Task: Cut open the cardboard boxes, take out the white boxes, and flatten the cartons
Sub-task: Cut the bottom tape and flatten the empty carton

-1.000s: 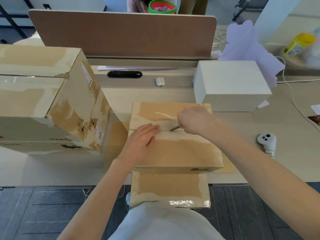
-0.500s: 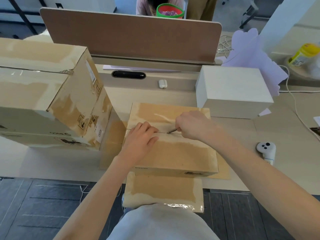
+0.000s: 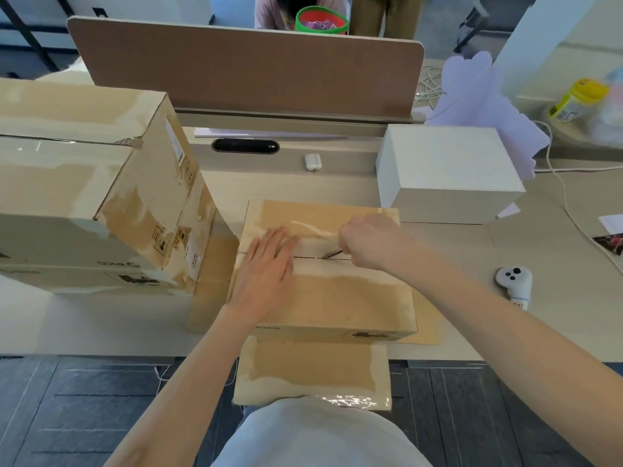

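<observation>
Head view looks down on a squat brown cardboard box [image 3: 337, 298] lying flat on the pale worktop [image 3: 101, 321]. Its matt top is patched with glossy clear tape and paler, scuffed strips where the surface has torn. A thin dark seam runs across the lid from left to right. The left hand [image 3: 266, 264] lies flat on the lid, its fingers [image 3: 279, 241] straight and together, crossing the seam at its left end and gripping nothing. The right hand [image 3: 367, 244] is curled into a fist round a slim metal blade [image 3: 332, 253], whose tip pokes out leftward and meets the seam just beside the left fingertips, without touching them. A cardboard flap [image 3: 310, 372] with a shiny taped edge hangs over the front of the worktop. To the left stands a large carton [image 3: 84, 183], taped and tilted. Behind the right hand sits a smooth, square-edged white box [image 3: 445, 170], and a rounded white controller [image 3: 514, 281] lies well to the right.
</observation>
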The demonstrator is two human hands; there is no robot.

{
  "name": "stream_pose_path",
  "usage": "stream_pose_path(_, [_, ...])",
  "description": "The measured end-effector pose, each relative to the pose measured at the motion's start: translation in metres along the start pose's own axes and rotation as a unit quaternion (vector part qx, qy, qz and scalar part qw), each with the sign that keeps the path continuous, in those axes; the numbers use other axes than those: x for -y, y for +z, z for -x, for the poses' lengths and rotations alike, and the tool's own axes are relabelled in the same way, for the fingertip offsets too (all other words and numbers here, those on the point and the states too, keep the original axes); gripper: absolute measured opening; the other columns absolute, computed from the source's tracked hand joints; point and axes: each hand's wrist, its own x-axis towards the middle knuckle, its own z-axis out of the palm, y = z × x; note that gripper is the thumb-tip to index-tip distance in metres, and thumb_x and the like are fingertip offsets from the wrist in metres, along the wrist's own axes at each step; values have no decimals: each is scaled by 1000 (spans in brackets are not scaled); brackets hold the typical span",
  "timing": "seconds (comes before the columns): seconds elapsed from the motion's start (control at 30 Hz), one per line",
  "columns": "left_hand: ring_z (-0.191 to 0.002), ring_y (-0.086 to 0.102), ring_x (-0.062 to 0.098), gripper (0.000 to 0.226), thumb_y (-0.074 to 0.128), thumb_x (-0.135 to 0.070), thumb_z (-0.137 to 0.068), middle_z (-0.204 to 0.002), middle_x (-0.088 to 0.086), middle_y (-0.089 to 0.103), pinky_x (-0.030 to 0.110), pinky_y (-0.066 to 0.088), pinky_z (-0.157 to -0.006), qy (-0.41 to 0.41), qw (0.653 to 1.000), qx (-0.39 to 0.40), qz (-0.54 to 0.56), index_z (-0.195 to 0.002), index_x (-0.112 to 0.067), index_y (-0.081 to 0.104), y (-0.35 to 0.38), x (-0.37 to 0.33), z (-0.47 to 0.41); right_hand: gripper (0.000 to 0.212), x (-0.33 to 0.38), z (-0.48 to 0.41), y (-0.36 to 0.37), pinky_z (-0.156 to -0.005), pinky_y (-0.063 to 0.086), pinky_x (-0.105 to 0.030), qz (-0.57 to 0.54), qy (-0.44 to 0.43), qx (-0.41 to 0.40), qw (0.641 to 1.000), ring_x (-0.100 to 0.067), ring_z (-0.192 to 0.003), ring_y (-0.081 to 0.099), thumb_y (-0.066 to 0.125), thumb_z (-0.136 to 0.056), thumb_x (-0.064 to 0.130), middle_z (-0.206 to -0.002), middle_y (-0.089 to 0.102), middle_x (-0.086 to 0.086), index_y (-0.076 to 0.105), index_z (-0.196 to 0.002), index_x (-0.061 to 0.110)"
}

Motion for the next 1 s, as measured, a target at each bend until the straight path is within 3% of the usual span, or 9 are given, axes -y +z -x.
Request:
stream_pose_path(0.2, [-148,16,18,52,17,-36,-100,-159,1,27,36,7,-120,-6,1000,16,-4,-148,-24,35,2,-1,-2,28,-29,17,9,-67,39,-29,-8,47,45,998,-29,-99,61,48,-91,5,-111,62,-6,63,-111,17])
stream_pose_path(0.33, [-149,12,18,53,16,-38,-100,-160,0,23,38,6,-121,-23,999,14,19,-148,-23,34,0,-6,-2,22,-43,26,13,-66,42,-29,-7,64,63,996,-29,-81,54,48,-89,6,-93,58,-5,64,-100,16])
stream_pose_path(0.47, [-150,10,18,47,32,-21,-102,-160,2,23,40,4,-121,-30,997,34,66,-148,-17,33,2,-29,-13,23,-48,29,15,-70,44,-30,-24,61,60,996,-30,-90,58,48,-92,10,-107,62,-7,64,-106,17])
stream_pose_path(0.57, [-148,16,16,54,22,-37,-99,-158,0,29,34,4,-119,24,995,50,77,-147,-18,38,9,-56,-21,25,-49,31,12,-69,42,-30,-19,54,59,997,-28,-92,59,48,-92,9,-111,62,-7,65,-109,17])
stream_pose_path(0.7, [-147,20,13,60,15,-44,-97,-157,-4,31,27,1,-118,11,998,42,48,-147,-22,40,16,-65,-22,27,-60,41,13,-68,39,-29,2,64,78,995,-26,-90,56,48,-91,5,-114,59,-5,61,-112,18])
stream_pose_path(0.93, [-146,23,12,58,19,-44,-95,-155,-8,34,28,7,-118,-10,998,26,54,-144,-25,43,17,-68,-25,20,-92,54,28,-49,27,-26,6,71,80,994,-20,-65,44,48,-87,3,-73,38,2,45,-73,17])
stream_pose_path(1.0, [-146,23,12,56,21,-42,-95,-154,-9,36,29,8,-118,-25,997,15,70,-142,-25,46,17,-73,-26,20,-96,54,29,-47,25,-24,34,67,69,995,-20,-66,46,49,-87,1,-71,36,2,44,-76,16])
